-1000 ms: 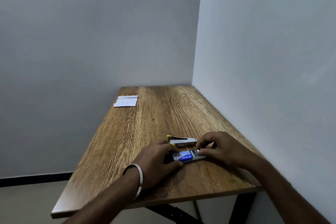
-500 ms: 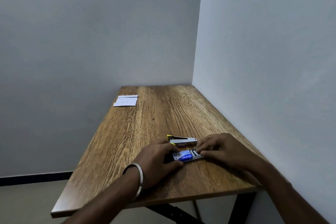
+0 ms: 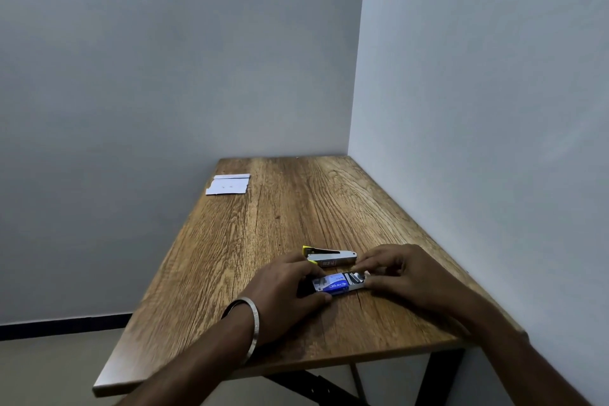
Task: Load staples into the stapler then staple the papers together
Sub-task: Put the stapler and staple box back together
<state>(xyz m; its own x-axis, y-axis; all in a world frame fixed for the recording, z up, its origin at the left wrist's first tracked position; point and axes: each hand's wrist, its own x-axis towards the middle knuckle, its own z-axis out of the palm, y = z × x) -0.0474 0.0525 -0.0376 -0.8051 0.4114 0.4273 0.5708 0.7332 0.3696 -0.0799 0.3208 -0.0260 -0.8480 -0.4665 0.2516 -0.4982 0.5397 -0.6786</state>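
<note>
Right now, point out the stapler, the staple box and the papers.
stapler (image 3: 331,257): head view, middle of its silver body.
staple box (image 3: 333,286): head view, blue printed top.
papers (image 3: 228,185): head view, centre of the top white sheet.

The person is wearing a plain silver metal bangle (image 3: 252,323) around the wrist of the left hand (image 3: 283,290), while the right hand (image 3: 408,273) and both forearms are showing bare, with no sleeves visible.
</note>
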